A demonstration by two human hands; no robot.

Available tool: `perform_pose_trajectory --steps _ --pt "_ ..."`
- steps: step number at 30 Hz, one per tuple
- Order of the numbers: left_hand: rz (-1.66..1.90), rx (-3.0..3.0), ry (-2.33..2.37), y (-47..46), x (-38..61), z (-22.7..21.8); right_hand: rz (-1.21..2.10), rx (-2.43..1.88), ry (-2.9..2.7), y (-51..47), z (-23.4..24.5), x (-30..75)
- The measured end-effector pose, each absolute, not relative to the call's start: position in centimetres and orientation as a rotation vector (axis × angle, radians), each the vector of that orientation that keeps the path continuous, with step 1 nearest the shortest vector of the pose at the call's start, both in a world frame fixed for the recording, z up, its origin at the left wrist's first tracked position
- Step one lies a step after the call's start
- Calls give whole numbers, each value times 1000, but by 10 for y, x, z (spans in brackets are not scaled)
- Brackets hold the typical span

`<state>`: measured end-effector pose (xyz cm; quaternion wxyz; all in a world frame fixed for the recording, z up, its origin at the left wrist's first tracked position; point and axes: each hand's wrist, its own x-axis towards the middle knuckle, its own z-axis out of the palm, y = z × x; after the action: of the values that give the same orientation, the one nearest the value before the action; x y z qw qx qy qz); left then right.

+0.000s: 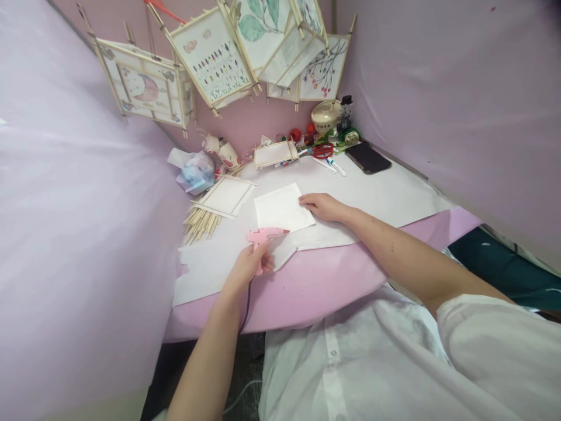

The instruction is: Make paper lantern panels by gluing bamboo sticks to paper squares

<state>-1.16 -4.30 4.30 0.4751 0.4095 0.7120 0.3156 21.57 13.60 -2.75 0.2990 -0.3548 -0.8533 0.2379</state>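
Observation:
My left hand (256, 261) is closed round the handle of a pink glue gun (261, 235), its nozzle pointing right, just over the near edge of a white paper sheet (280, 207). A dark cord runs down from the handle past the table edge. At the sheet's right edge, my right hand (323, 206) grips it with the fingers together; the thumb is mostly hidden. Left of this sheet lies a white panel with thin wooden sticks along its edges (228, 195), partly on top of a bundle of bamboo sticks (201, 225).
Finished stick-framed paper lanterns (219, 64) hang above the back of the table. A phone (368, 158), red-handled scissors (323, 151), pens (332, 166), a lidded pot (325, 117) and a small framed panel (275, 154) lie toward the back. A tissue pack (196, 171) is at left.

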Motion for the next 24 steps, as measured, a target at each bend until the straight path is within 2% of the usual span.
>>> perform_pose_trajectory --steps 10,24 --pt "805 976 1744 -56 -28 52 630 -933 -2269 133 -25 217" --pt "789 1062 1763 -55 -46 39 634 -933 -2287 134 -25 217"
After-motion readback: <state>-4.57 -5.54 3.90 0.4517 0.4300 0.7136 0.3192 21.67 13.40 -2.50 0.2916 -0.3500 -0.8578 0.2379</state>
